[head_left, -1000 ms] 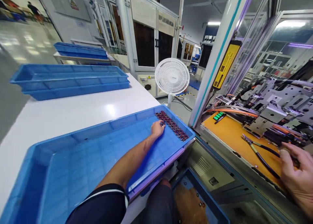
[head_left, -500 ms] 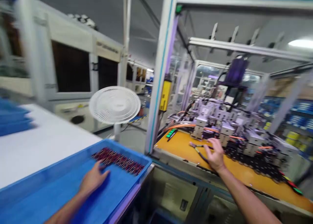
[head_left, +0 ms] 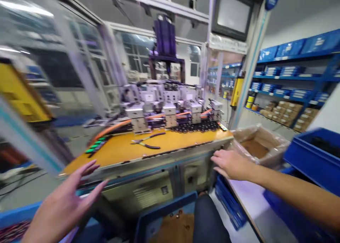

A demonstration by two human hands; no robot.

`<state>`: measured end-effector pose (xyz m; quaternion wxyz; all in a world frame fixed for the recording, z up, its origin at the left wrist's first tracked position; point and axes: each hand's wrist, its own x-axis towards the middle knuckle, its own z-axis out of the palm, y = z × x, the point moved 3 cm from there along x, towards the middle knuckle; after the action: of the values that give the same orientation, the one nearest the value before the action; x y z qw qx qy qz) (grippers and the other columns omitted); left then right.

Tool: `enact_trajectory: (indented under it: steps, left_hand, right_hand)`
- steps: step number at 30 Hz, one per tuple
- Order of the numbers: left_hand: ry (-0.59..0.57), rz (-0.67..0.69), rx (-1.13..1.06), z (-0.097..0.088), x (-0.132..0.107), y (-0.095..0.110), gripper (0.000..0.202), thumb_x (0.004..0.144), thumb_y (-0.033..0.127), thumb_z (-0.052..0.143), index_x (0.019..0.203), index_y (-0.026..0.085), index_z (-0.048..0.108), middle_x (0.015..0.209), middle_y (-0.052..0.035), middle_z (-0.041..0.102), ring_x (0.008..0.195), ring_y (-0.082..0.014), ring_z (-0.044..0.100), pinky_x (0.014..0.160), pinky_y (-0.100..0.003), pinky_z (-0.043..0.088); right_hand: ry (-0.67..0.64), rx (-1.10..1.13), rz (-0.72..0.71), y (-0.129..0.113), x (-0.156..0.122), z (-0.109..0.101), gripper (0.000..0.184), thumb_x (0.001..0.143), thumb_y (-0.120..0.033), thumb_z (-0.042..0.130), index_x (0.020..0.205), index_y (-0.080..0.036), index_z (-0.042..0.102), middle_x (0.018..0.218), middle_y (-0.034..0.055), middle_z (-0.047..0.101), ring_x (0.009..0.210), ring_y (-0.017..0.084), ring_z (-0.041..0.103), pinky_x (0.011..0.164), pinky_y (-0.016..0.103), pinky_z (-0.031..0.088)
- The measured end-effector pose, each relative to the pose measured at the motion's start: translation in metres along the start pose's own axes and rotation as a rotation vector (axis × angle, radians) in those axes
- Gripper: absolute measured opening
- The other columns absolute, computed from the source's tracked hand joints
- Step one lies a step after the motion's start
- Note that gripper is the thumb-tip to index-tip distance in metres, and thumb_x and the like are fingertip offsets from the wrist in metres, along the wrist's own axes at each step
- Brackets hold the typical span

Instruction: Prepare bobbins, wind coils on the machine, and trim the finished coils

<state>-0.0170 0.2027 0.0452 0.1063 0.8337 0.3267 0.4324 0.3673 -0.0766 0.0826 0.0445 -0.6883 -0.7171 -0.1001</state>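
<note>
My left hand (head_left: 66, 200) is raised in front of me at the lower left, fingers stretched out and empty, close to the front edge of the orange machine bed (head_left: 170, 143). My right hand (head_left: 230, 164) reaches toward the bed's right front corner, palm down with loosely spread fingers and nothing in it, beside a plastic-lined cardboard box (head_left: 259, 145). A pair of pliers (head_left: 147, 141) lies on the orange bed. Behind it stands a row of grey machine heads (head_left: 170, 110) with orange cables.
A blue tray (head_left: 16, 218) holding small dark red parts shows at the lower left corner. A blue bin (head_left: 164, 221) sits below between my legs. Deep blue crates (head_left: 313, 154) stand at the right, blue shelving with boxes (head_left: 289, 87) behind. A monitor (head_left: 233, 12) hangs above.
My view has swung right, away from the blue tray toward the machine. My left hand left the tray and rose open. My right hand moved from beside the pliers to the bed's right corner.
</note>
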Motion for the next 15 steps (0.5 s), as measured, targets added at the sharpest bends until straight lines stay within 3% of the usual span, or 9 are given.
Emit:
enact_trajectory:
  steps: [2, 4, 7, 10, 13, 15]
  left_hand:
    - [0.014, 0.181, 0.053, 0.038, 0.017, 0.065, 0.061, 0.076, 0.054, 0.060, 0.134, 0.037, 0.048, 0.121, 0.0018, 0.069, 0.098, -0.0332, 0.070, 0.090, -0.047, 0.055]
    - [-0.047, 0.393, 0.035, 0.080, 0.033, 0.130, 0.051, 0.084, 0.049, 0.056, 0.131, 0.029, 0.052, 0.118, -0.0049, 0.069, 0.103, -0.0309, 0.068, 0.097, -0.046, 0.052]
    - [-0.231, 0.600, -0.007, 0.147, 0.059, 0.222, 0.035, 0.091, 0.035, 0.050, 0.120, 0.018, 0.060, 0.118, -0.0127, 0.069, 0.108, -0.0293, 0.065, 0.098, -0.044, 0.051]
    - [-0.530, 0.709, 0.075, 0.225, 0.085, 0.312, 0.034, 0.090, 0.024, 0.053, 0.120, 0.011, 0.060, 0.124, -0.0189, 0.065, 0.116, -0.0322, 0.060, 0.101, -0.048, 0.048]
    - [-0.700, 0.756, 0.087, 0.310, 0.100, 0.393, 0.028, 0.091, 0.023, 0.057, 0.116, 0.012, 0.062, 0.117, -0.0153, 0.067, 0.113, -0.0280, 0.061, 0.099, -0.045, 0.049]
    - [-0.815, 0.744, 0.107, 0.369, 0.102, 0.434, 0.029, 0.092, 0.029, 0.061, 0.116, 0.014, 0.062, 0.116, -0.0110, 0.066, 0.107, -0.0247, 0.063, 0.093, -0.046, 0.053]
  right_hand:
    - [-0.086, -0.043, 0.253, 0.038, -0.083, -0.014, 0.026, 0.093, -0.028, 0.054, 0.114, -0.015, 0.063, 0.110, 0.0151, 0.066, 0.098, 0.027, 0.065, 0.087, 0.040, 0.052]
    - [-0.163, -0.088, 0.506, 0.068, -0.160, -0.020, 0.031, 0.096, -0.025, 0.047, 0.119, -0.010, 0.062, 0.111, 0.0196, 0.066, 0.097, 0.030, 0.068, 0.087, 0.045, 0.052]
    - [-0.307, -0.103, 0.761, 0.092, -0.245, -0.005, 0.030, 0.092, -0.017, 0.048, 0.113, -0.006, 0.067, 0.103, 0.0235, 0.070, 0.096, 0.035, 0.070, 0.086, 0.048, 0.054]
    - [-0.450, -0.039, 0.851, 0.100, -0.287, 0.029, 0.030, 0.083, -0.007, 0.056, 0.109, -0.007, 0.072, 0.110, 0.0267, 0.069, 0.098, 0.036, 0.071, 0.084, 0.044, 0.056]
    - [-0.516, 0.034, 0.849, 0.103, -0.299, 0.056, 0.045, 0.081, 0.003, 0.047, 0.115, -0.013, 0.071, 0.124, 0.0237, 0.065, 0.104, 0.032, 0.070, 0.089, 0.040, 0.056]
    - [-0.529, 0.074, 0.834, 0.105, -0.302, 0.067, 0.053, 0.080, 0.007, 0.041, 0.116, -0.017, 0.071, 0.128, 0.0191, 0.064, 0.109, 0.028, 0.068, 0.093, 0.037, 0.054]
